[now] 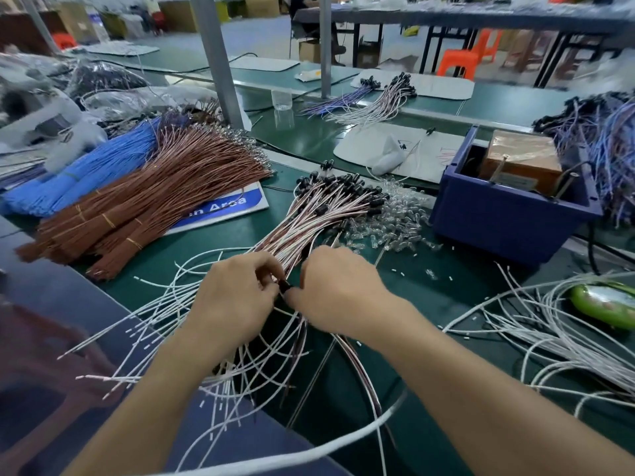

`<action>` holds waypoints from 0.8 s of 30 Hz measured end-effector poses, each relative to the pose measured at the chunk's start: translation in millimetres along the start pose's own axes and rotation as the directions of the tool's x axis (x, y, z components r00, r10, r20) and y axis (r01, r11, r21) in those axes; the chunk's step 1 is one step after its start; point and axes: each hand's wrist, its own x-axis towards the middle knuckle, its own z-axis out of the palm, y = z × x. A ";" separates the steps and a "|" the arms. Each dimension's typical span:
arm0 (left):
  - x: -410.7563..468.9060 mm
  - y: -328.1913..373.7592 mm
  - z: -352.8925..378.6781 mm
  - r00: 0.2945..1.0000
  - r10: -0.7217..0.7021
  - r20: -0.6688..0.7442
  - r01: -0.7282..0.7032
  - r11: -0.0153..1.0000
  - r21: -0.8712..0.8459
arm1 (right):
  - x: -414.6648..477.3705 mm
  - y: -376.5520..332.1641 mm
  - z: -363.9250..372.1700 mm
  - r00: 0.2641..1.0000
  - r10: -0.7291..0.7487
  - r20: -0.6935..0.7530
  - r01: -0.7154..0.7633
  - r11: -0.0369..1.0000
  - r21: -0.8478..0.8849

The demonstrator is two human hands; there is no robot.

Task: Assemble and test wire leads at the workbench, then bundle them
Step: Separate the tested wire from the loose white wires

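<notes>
Left hand [237, 293]: fingers are curled and pinched closed on a small black cap [285, 286] at the near end of the wire leads [309, 225].
Right hand [338, 290]: thumb and fingers are closed against the same black cap from the opposite side; the two hands meet over the worktop [429, 304].
Wire leads: a fanned sheaf of white and pink leads is laid on the green worktop, with black-capped ends spread at its far end and loose tails spilling over the near edge.
Blue bin [508, 214]: an open-topped plastic bin is set on the worktop to the right of the leads; a brown box [519, 159] is held inside it, and two thin rods are seen leaning within. Further contents cannot be told.
Clear parts [398, 221]: a loose heap of small transparent pieces is spread between the leads and the blue bin.
Brown wire bundles [154, 197]: tied bundles are stacked at the left, beside blue wire bundles [86, 173].
Loose white wires [556, 338]: a scattered pile is seen at the right, partly under a green object [608, 304].
Clear cup [281, 98]: it is stood upright farther back; its contents cannot be told.
</notes>
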 end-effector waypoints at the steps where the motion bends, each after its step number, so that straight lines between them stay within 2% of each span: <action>1: 1.4 -1.5 -0.8 1.000 -0.004 0.007 0.004 1.000 -0.010 | 3.5 -4.7 5.5 1.000 -0.007 -0.001 0.007 1.000 -0.024; 4: 1.5 -5.3 -2.0 1.000 0.002 0.024 -0.002 0.999 -0.033 | 12.0 -10.2 14.5 0.997 0.070 0.038 -0.070 0.998 0.007; 7: -0.2 -8.1 -0.8 1.000 0.008 0.007 -0.007 0.999 -0.040 | 18.2 1.0 5.1 0.970 0.234 0.060 -0.242 0.943 0.227; 8: -0.8 -7.5 -1.1 1.000 0.002 0.003 -0.002 0.999 -0.039 | 19.5 7.7 -1.5 0.957 0.283 0.069 -0.287 0.880 0.377; 10: -1.0 -1.8 -4.0 1.000 0.001 -0.012 -0.002 0.995 -0.101 | 16.9 20.4 -19.0 0.944 0.305 0.123 -0.297 0.630 0.718; 12: -1.8 15.3 -11.0 0.998 0.027 0.053 -0.005 0.925 -0.381 | 10.2 28.3 -37.6 0.955 0.277 0.108 -0.213 0.385 0.898; 14: -4.3 43.1 -15.3 0.962 0.131 0.241 0.064 0.748 -0.660 | 2.8 30.5 -55.3 0.961 0.274 0.020 -0.084 0.226 0.970; 17: -6.9 78.9 -10.0 0.894 0.250 0.371 0.149 0.616 -0.774 | -9.3 34.2 -80.6 0.951 0.293 -0.099 0.096 0.024 0.995; 19: -6.0 91.9 -9.3 0.884 0.261 0.387 0.197 0.543 -0.816 | -20.6 45.9 -97.3 0.927 0.337 -0.165 0.186 -0.031 0.982; 21: -0.2 90.5 -10.4 0.880 0.278 0.384 0.169 0.572 -0.802 | -33.3 64.6 -110.0 0.897 0.389 -0.211 0.256 -0.069 0.964; 24: 10.8 73.2 -17.5 0.830 0.343 0.441 0.041 0.750 -0.660 | -52.3 94.0 -118.4 0.839 0.489 -0.237 0.318 -0.089 0.944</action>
